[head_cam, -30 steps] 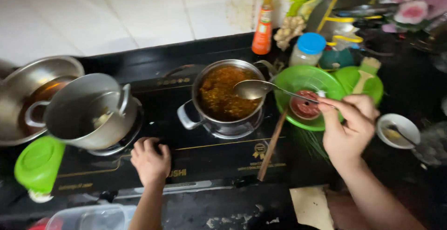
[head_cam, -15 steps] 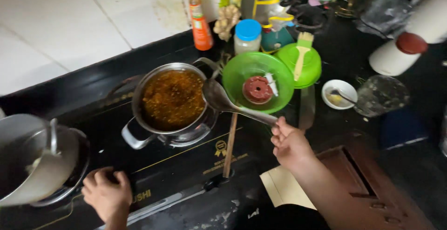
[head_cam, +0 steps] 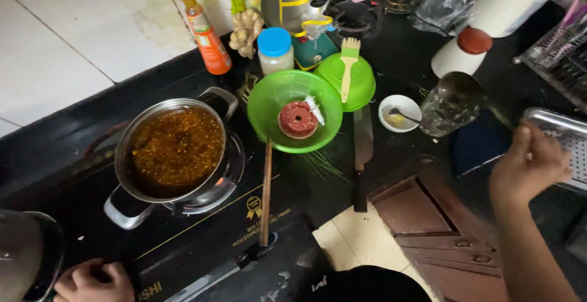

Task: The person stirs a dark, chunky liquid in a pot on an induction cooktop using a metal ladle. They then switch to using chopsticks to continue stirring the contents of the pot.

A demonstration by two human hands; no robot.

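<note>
Steel ladle (head_cam: 460,91), blurred, seemingly gripped by right hand (head_cam: 529,161).

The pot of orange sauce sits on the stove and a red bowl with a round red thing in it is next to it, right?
Not quite: the bowl is green, not red, as the head view shows. The pot of orange sauce does sit on the stove, with that bowl beside it.

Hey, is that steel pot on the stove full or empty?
Nearly full. The steel pot holds a brown-orange, speckled sauce reaching close to its rim; no lid covers it.
</note>
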